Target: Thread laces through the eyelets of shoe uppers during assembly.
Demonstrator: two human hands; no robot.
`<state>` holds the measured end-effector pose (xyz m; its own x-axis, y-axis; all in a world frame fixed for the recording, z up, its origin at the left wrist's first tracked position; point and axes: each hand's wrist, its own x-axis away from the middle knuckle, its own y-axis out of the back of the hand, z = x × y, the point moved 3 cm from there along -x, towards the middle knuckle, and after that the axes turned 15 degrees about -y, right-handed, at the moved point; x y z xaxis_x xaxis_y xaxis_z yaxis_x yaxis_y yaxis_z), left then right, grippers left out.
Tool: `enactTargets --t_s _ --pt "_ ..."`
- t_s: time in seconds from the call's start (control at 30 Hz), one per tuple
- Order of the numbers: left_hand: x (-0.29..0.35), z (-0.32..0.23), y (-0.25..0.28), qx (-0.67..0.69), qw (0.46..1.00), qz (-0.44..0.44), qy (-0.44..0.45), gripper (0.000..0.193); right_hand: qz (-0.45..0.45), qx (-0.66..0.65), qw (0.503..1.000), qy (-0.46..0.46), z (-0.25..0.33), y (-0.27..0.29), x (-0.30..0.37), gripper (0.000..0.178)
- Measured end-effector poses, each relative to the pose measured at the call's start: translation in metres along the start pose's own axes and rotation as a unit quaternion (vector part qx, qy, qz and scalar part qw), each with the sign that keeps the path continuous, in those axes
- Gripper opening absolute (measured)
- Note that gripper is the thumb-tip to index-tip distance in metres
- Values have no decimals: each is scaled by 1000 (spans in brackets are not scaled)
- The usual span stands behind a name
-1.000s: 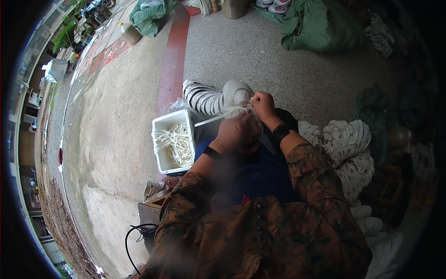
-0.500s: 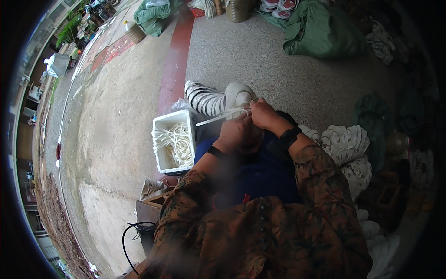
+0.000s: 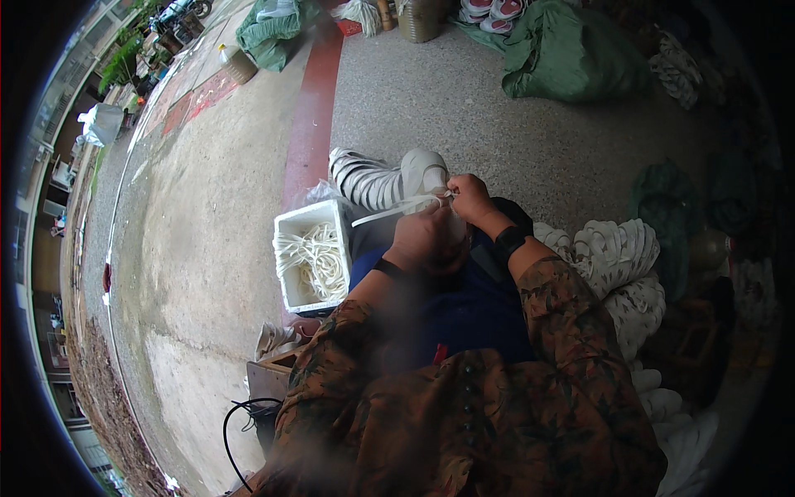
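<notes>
Speckled grey floor [image 3: 406, 99] ahead of me, red stripe [image 3: 313, 124] along its left edge, pale concrete [image 3: 199, 199] beyond that; green sack [image 3: 575, 58] lying at the far right, red-and-white shoes [image 3: 498, 12] just left of it; my hands are close together above my lap; right hand [image 3: 472, 200] has its fingertips pinched on a white lace [image 3: 383, 214], near its right end; left hand [image 3: 421, 235] is just below and to the left, curled close under the lace, can't tell whether it's closed or on what, underside hidden; the lace's free end sticks out leftward toward a white foam box [image 3: 287, 282], which holds a tangle of white laces [image 3: 323, 263]; directly beyond my hands, a curved row of nested white shoe pieces [image 3: 368, 180], nearest one rounded and facing me; more white bundles [image 3: 617, 246] stacked by my right arm.
</notes>
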<state>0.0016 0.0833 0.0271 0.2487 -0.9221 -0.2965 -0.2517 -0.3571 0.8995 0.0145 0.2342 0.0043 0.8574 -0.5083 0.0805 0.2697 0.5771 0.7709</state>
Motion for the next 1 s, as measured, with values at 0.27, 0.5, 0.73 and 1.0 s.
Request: enactTargets --t_s 0.27,0.5,0.73,1.0 --pt "0 -2 0 -1 1000 -26 0 35 -46 -100 994 -21 -9 4 4 3" --pt "-16 -2 -3 -27 995 20 89 33 9 -117 993 -10 -14 7 15 17" --pt "-38 23 -26 -128 984 85 86 20 76 -176 981 -17 -17 -2 2 6" --pt "-11 -38 24 -88 918 315 -223 17 18 -289 947 -141 -34 -2 8 4"
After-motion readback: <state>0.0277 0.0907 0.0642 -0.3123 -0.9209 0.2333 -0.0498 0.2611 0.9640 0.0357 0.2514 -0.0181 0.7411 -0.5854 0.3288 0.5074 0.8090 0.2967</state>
